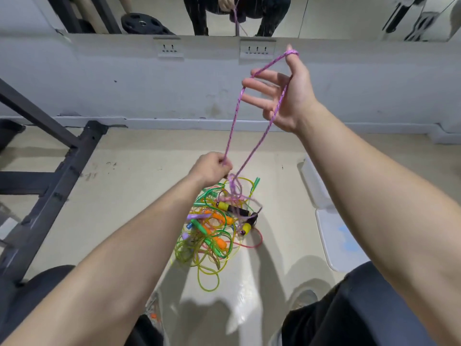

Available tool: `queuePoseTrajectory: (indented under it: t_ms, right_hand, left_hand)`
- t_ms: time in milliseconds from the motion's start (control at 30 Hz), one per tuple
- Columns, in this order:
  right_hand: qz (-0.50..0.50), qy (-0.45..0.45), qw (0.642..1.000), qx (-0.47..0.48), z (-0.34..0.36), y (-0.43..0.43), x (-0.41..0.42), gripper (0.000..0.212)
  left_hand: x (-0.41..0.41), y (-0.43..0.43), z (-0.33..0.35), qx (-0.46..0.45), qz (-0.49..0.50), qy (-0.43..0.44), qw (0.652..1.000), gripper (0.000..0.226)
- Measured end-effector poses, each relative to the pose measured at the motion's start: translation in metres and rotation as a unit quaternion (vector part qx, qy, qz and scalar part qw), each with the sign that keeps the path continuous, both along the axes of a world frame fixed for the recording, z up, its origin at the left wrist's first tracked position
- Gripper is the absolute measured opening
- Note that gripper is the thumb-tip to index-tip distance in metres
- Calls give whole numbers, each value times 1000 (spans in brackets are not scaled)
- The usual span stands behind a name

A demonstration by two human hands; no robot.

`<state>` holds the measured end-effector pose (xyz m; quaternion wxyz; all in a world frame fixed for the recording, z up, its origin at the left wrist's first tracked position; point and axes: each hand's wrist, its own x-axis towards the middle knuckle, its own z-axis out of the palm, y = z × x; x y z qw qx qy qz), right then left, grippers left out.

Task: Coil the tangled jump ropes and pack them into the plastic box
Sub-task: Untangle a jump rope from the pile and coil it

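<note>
**Q:** Grip?
**A:** My left hand [212, 168] is fisted round the purple rope [234, 116], just above the pile [212, 233] on the floor. My right hand [287, 96] is raised with fingers spread, not clenched. The rope hooks over my thumb [290, 54] and crosses my index finger.

**Q:** Rope axis?
**A:** Two strands run steeply, slanting up and right from fist to thumb. The tail drops into the tangle by the yellow-black handles [234, 208].

**Q:** How to do it well?
**A:** Feed slack from the left and wind even, taut loops across the right hand. Free the tail before it drags the others up.

**Q:** Box?
**A:** There's a pale plastic piece [341, 240] on the floor to my right, probably the box or its lid.
</note>
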<state>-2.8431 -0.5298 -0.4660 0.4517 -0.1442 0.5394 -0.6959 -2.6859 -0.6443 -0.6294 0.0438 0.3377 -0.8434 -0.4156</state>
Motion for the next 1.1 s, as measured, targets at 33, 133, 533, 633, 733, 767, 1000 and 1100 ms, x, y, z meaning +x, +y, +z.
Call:
queuePoseTrajectory:
  t_ms: [33, 133, 533, 633, 733, 767, 1000, 1100]
  right_hand:
    - [-13, 6, 1000, 19, -5, 4, -3, 76]
    - [-68, 0, 994, 88, -24, 17, -9, 80]
    - [-325, 171, 832, 417, -137, 84, -52, 78]
    - [-295, 148, 845, 420, -160, 92, -50, 58]
    - [-167, 172, 867, 437, -181, 82, -40, 30]
    - [-104, 179, 877, 433, -185, 76, -31, 26]
    - [145, -11, 975, 168, -173, 29, 45, 28]
    - [217, -40, 969, 114, -167, 23, 65, 28]
  left_hand:
    - [11, -8, -6, -45, 17, -43, 998, 13]
    - [42, -31, -15, -97, 112, -100, 984, 18]
    - [129, -76, -51, 276, 422, 47, 862, 53]
    - [112, -69, -33, 228, 389, 50, 891, 50]
    - [68, -55, 0, 232, 298, 65, 924, 28]
    - [52, -47, 15, 229, 250, 50, 940, 21]
    - [-13, -3, 91, 400, 53, 114, 908, 20]
    - [-15, -7, 87, 468, 83, 176, 862, 24]
